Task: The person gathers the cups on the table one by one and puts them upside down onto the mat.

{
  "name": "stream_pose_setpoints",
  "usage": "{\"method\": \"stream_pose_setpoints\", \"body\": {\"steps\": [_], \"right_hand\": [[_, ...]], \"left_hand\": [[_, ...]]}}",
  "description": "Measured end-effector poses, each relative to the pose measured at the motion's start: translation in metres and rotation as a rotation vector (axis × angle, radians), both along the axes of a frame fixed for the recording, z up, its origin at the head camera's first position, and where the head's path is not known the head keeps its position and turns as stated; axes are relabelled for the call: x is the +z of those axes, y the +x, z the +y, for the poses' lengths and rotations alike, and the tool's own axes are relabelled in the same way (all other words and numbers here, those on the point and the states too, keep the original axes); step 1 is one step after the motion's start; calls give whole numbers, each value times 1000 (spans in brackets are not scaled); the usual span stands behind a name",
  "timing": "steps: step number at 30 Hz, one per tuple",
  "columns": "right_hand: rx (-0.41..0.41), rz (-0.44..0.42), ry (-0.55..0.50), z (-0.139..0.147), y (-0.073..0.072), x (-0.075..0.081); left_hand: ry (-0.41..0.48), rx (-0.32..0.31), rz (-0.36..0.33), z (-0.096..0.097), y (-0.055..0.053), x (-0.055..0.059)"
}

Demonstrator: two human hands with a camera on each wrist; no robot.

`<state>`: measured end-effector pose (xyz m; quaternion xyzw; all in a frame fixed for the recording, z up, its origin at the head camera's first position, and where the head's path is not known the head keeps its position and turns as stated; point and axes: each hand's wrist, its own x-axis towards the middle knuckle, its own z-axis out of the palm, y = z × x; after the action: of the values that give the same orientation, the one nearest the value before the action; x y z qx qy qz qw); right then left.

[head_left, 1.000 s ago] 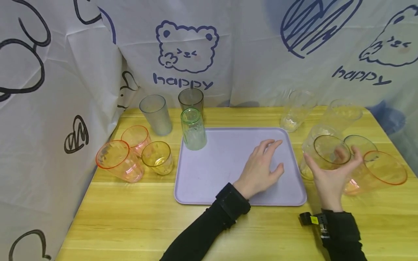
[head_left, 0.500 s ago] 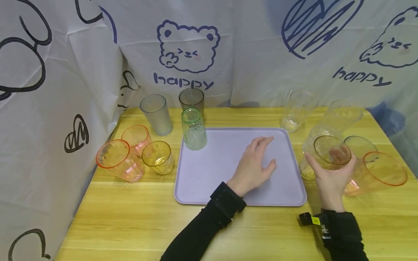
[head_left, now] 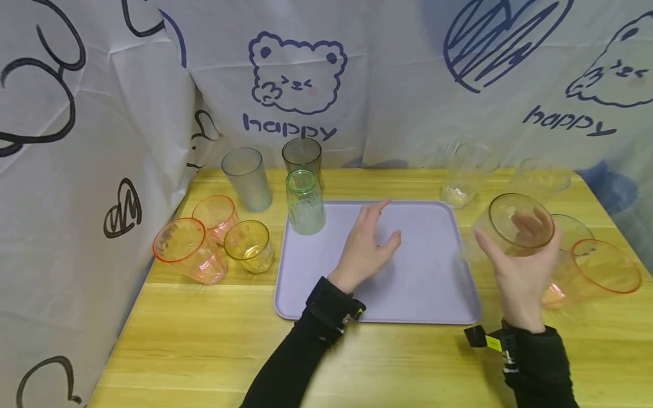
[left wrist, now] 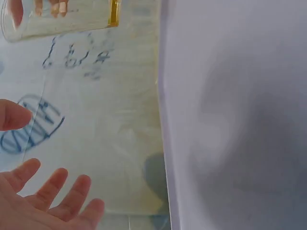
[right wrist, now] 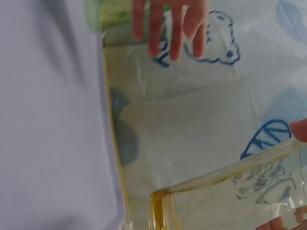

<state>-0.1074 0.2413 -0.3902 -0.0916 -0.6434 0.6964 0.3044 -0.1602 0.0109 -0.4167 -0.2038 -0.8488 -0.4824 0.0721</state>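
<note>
My right hand (head_left: pixel 522 286) grips a tall clear glass with a yellowish tint (head_left: pixel 502 224) above the table, right of the lilac tray (head_left: pixel 428 277). Thumb and fingers wrap its upper part; the fingers show through the wall. In the right wrist view the same glass (right wrist: pixel 220 196) has a thick amber base. My left hand (head_left: pixel 363 249) hovers over the tray's middle, fingers spread and holding nothing; the left wrist view also shows that hand (left wrist: pixel 53 203) with its fingers apart. A green glass (head_left: pixel 306 207) stands at the tray's back left corner.
Left of the tray stand orange-rimmed glasses (head_left: pixel 190 255), a yellow tumbler (head_left: pixel 250 249) and a frosted bluish glass (head_left: pixel 249 181). A smoky glass (head_left: pixel 302 153) is behind the green one. Clear glasses (head_left: pixel 461 178) and an orange-rimmed glass (head_left: pixel 602 272) stand right. Printed cloth (head_left: pixel 398 85) hangs behind.
My right hand has closed round the yellowish glass and lifted it from among the glasses on the right. My left hand has moved left across the tray.
</note>
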Motion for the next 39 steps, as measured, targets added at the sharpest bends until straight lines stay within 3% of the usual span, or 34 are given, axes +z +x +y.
{"method": "stream_pose_setpoints", "body": {"steps": [5,11,15,18,25,34,39], "right_hand": [[141,101,-190,-21,-7,13],[269,165,-434,-47,-21,20],[376,196,-614,-62,-29,21],[416,159,-714,-70,-34,23],[480,66,-751,-83,-41,16],[654,-26,-819,-91,-42,5],[678,-108,-891,-92,-41,3]], "left_hand": [[164,27,-3,-16,-4,9],[312,42,0,-32,-5,18],[359,39,-4,-38,-5,22],[357,44,-20,-41,-6,22],[374,-20,-106,-43,-8,16],[350,-155,-142,-47,-11,11],[344,-240,-165,-46,-13,8]]}}
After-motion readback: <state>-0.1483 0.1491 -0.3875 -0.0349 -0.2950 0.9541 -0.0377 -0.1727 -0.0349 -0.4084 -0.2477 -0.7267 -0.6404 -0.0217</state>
